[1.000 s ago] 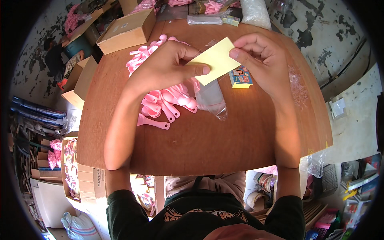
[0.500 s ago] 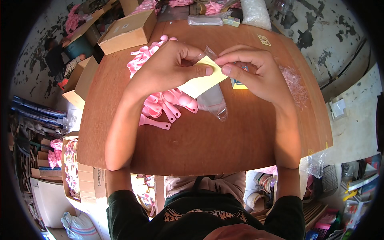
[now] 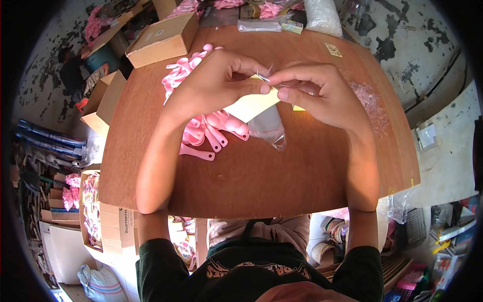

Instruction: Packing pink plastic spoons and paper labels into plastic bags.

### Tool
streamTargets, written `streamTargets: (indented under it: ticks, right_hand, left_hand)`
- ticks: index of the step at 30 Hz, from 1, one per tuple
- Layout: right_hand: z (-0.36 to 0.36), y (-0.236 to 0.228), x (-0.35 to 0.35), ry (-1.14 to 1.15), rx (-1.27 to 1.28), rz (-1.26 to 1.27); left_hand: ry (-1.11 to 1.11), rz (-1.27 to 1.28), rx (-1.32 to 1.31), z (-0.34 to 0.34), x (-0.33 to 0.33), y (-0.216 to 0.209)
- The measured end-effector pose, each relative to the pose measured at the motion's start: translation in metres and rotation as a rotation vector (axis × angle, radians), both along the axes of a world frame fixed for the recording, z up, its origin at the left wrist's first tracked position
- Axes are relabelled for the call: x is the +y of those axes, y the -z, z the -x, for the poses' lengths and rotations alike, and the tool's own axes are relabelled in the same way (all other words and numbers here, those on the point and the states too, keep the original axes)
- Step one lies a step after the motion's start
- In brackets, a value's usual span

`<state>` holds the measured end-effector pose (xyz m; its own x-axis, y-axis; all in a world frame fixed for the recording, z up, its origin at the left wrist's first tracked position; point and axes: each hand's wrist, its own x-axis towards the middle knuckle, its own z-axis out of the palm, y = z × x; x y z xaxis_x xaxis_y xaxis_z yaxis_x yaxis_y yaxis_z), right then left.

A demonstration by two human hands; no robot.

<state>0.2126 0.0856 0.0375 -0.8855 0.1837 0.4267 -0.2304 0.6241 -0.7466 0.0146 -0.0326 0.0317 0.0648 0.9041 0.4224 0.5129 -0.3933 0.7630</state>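
My left hand (image 3: 219, 83) is closed on a pale yellow card (image 3: 250, 107), its thumb pressed flat near the upper edge. At the card's upper right corner, my right hand (image 3: 319, 93) pinches with thumb and forefinger; clear film shows around those fingertips. Exactly how the film and card meet there is hidden. Below the card lies a flat clear plastic bag (image 3: 269, 130) on the table. Pink plastic scoops (image 3: 214, 132) are heaped under my left wrist, and another pile of pink scoops (image 3: 178, 73) lies beyond that forearm. A small yellow piece (image 3: 298, 108) peeks out beneath my right hand.
The brown wooden table (image 3: 261, 186) carries a cardboard box (image 3: 163, 40) at far left, a plump clear bag (image 3: 322, 19) at the back, and pink shreds (image 3: 370, 105) at right. An open carton (image 3: 104, 100) stands off the left edge, near another person (image 3: 75, 73).
My right fingertips have shifted slightly left over the card's upper corner, which now shows less. The card's upper edge looks bent or covered. The scoops and bag stay put.
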Motion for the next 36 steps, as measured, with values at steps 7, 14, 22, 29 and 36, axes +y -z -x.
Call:
streamTargets:
  ticks: [7,14,22,29,36]
  right_hand:
    - [-0.006,0.002,0.000,0.028,-0.064,-0.089]
    - [-0.004,0.002,-0.001,0.033,-0.150,-0.161]
    - [-0.001,0.008,-0.003,-0.015,-0.156,-0.165]
    - [0.005,0.007,-0.011,0.174,0.047,0.076]
    - [0.011,0.018,-0.004,0.045,0.070,0.110]
  left_hand:
    - [0.004,0.133,0.015,-0.006,-0.004,-0.006]
    - [0.073,0.127,-0.164,-0.015,-0.005,0.000]
    - [0.118,0.076,-0.142,-0.017,-0.005,0.003]
    - [0.032,-0.117,-0.016,-0.017,-0.007,-0.001]
    - [-0.113,-0.103,0.197,-0.003,-0.012,-0.005]
